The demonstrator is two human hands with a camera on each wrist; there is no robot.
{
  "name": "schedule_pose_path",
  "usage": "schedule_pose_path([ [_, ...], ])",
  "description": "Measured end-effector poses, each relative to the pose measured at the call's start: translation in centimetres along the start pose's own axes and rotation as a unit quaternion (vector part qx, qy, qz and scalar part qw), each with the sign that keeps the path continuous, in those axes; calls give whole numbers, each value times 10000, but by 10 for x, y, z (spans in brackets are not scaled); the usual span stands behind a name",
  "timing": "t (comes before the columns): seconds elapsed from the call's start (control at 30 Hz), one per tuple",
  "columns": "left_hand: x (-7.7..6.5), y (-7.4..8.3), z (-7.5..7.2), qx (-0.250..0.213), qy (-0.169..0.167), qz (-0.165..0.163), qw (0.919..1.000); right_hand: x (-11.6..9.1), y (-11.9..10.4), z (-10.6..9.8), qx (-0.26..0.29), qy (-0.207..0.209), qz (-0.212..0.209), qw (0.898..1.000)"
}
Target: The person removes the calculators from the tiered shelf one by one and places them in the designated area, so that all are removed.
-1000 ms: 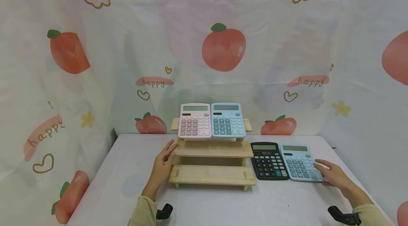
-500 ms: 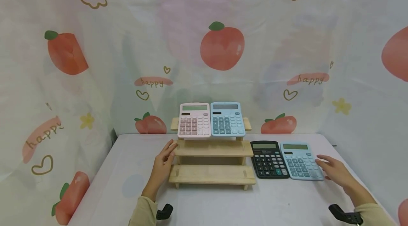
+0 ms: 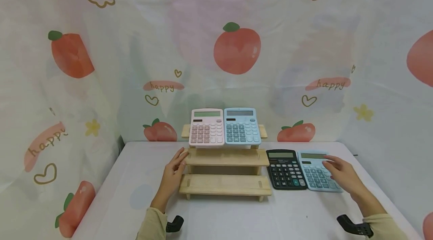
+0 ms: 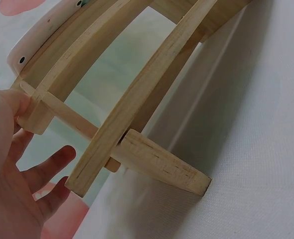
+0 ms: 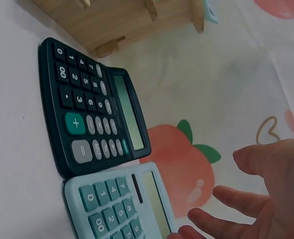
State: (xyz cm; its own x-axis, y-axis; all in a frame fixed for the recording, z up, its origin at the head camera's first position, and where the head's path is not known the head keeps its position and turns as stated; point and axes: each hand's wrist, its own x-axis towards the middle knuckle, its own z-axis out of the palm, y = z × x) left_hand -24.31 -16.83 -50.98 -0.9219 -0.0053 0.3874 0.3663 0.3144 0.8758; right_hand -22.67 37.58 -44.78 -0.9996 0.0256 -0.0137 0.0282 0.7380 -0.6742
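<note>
Stand [image 3: 224, 185] of pale wood, three-tiered, is set upright on the white surface [image 3: 236, 221]. The top tier carries a pink calculator [image 3: 207, 131] at left and an upper blue calculator [image 3: 241, 131] at right, side by side, both tilted back with screens and keys facing the viewer.

A black calculator [image 3: 285, 172] lies face up on the surface, just beside the stand's right end. A light-blue calculator [image 3: 316, 176] lies face up just beside it, farther right; whether their edges touch cannot be told. The right wrist view records a green plus key and a pale grey equals key on the black unit, and teal number keys on the light-blue one.

Left hand [image 3: 171, 174]: located at the left end of the stand's middle tier. The left wrist view places the thumb and a finger on either side of the board's end; the grip is therefore noted as pinching the stand, with the remaining fingers loosely spread.

Right hand [image 3: 345, 176]: located over the right side of the light-blue calculator, covering part of it in the head view. The grip is released, fingers relaxed and apart; contact with the calculator cannot be confirmed.

Each forearm wears a beige sleeve [image 3: 152, 225] and a black wrist mount [image 3: 174, 225]. Behind the surface hangs a pale cloth [image 3: 142, 18] printed with red fruit, hearts, flowers and the word "happy"
</note>
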Motion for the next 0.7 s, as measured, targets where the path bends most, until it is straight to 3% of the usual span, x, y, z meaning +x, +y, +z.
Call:
schedule_pose_path([
  [0.27, 0, 1, 1, -40, 70, -101, 9999, -5, -28, 15, 203, 100, -544, 9983],
  [0.7, 0, 2, 0, 5, -41, -59, 10000, -6, -64, 34, 466, 58, -908, 9948],
])
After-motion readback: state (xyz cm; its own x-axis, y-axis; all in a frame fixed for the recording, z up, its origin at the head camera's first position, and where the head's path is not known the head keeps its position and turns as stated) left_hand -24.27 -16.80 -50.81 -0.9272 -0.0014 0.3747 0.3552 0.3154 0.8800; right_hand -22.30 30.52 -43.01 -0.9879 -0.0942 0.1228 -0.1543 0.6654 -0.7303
